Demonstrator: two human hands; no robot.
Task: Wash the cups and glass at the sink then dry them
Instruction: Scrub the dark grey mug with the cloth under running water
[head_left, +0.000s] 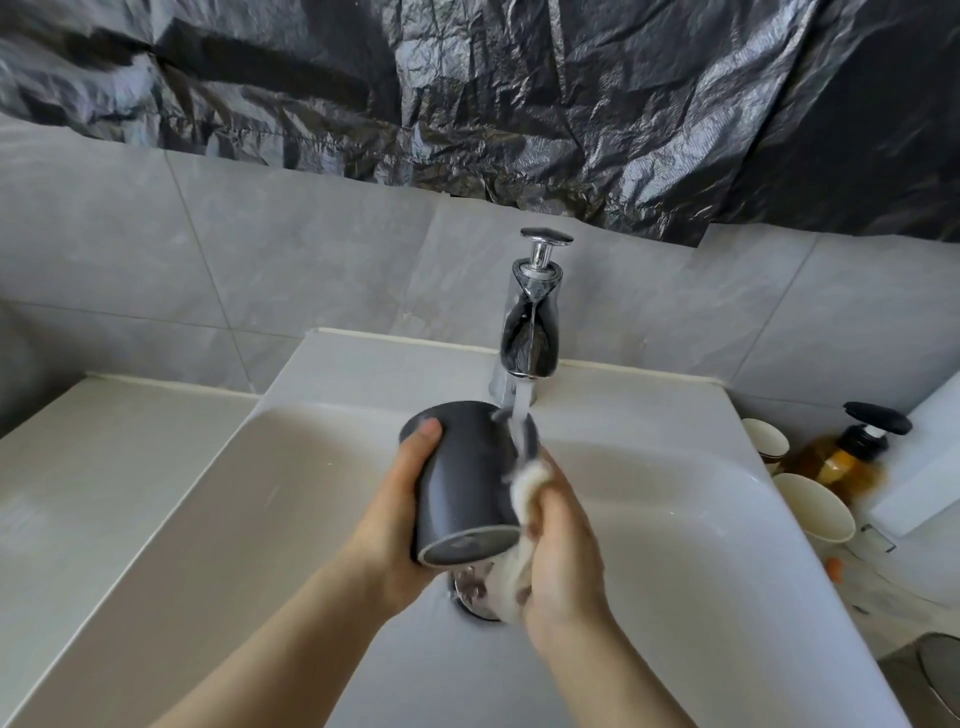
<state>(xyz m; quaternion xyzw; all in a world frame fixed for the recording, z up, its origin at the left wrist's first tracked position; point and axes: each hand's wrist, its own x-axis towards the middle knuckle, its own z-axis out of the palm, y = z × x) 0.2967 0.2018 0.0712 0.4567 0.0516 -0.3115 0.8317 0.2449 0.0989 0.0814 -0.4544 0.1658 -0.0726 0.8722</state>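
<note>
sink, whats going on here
A person is washing a dark grey cup over the sink. The left hand grips the cup, tipped on its side, while the right hand holds a wet white cloth against it. Water runs from the tap onto the cup. Two pale cups and an amber pump bottle wait on the counter to the right.

Mug (462, 493) between left hand (400, 525), cloth (524, 483) in right hand (561, 561), under tap (530, 322), over sink (260, 493) — cups (813, 506), bottle (847, 457) right of sink.
</note>
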